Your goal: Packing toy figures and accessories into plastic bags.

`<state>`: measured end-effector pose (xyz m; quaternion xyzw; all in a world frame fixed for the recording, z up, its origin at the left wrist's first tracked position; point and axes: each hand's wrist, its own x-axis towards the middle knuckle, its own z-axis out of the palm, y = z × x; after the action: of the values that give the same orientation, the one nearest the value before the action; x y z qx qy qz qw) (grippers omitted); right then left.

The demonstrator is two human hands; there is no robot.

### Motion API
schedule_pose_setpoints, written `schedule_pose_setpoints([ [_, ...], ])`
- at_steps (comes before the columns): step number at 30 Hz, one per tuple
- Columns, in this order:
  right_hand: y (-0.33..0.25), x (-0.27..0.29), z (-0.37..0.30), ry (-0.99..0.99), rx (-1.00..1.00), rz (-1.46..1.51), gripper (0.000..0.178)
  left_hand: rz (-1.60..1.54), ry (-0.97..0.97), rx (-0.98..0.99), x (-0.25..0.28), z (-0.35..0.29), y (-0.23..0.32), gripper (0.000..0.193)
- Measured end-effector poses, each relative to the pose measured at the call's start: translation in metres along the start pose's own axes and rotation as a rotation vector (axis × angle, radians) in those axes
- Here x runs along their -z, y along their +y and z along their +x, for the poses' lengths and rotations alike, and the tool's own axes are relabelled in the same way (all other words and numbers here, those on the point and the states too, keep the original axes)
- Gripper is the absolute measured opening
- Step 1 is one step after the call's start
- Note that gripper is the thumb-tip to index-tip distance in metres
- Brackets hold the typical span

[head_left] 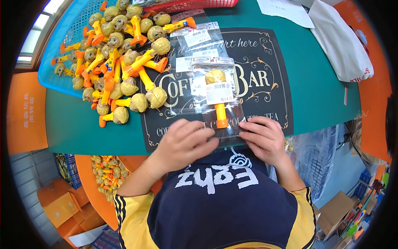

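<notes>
A clear plastic bag (234, 108) lies on the black printed mat (273, 103) in front of me. Inside it is a toy dispenser (221, 116) with a blond figure head, a yellow stem and an orange foot. A white printed label covers its middle. At the bag's lower right edge, my right hand (264, 140) grips the plastic with its fingertips. My left hand (185, 143) is by the lower left of the bag, its fingers bent and a little apart, with nothing seen in them. More clear bags (195, 46) with labels lie just beyond, overlapping this one.
A blue basket (49, 68) at the far left overflows with similar dispensers (116, 41), some spilling onto the green table (66, 128) and mat. A red basket (195, 5) stands at the back. White paper (286, 11) and a white bag (338, 45) lie at the far right.
</notes>
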<state>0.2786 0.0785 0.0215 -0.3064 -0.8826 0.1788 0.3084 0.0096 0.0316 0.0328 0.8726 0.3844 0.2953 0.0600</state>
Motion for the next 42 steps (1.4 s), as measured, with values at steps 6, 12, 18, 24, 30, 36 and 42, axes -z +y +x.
schedule_pose_setpoints([
  [6,-0.002,-0.003,-0.006,0.001,-0.024,0.008,0.023,0.047,0.04,-0.007,-0.01,-0.003,0.007,0.024],
  [12,-0.003,-0.005,-0.009,0.014,-0.029,0.018,0.022,0.057,0.028,0.036,-0.016,-0.006,0.011,0.022],
  [18,-0.004,-0.005,-0.009,0.009,-0.022,0.0,0.023,-0.146,0.054,0.198,-0.021,-0.005,0.015,0.023],
  [24,0.001,-0.009,-0.008,0.025,0.003,0.007,0.026,-0.052,0.023,0.138,-0.017,-0.002,0.008,0.023],
  [30,0.001,-0.008,-0.003,0.038,0.075,0.073,0.022,0.041,0.031,0.034,-0.007,-0.01,0.004,0.021],
  [36,-0.017,0.006,0.009,0.09,-0.04,0.868,0.018,-0.178,0.208,0.105,0.023,0.014,0.024,0.029],
  [42,-0.03,0.012,0.016,0.222,-0.082,0.975,0.024,-0.118,0.335,0.097,0.027,0.037,0.03,0.031],
])
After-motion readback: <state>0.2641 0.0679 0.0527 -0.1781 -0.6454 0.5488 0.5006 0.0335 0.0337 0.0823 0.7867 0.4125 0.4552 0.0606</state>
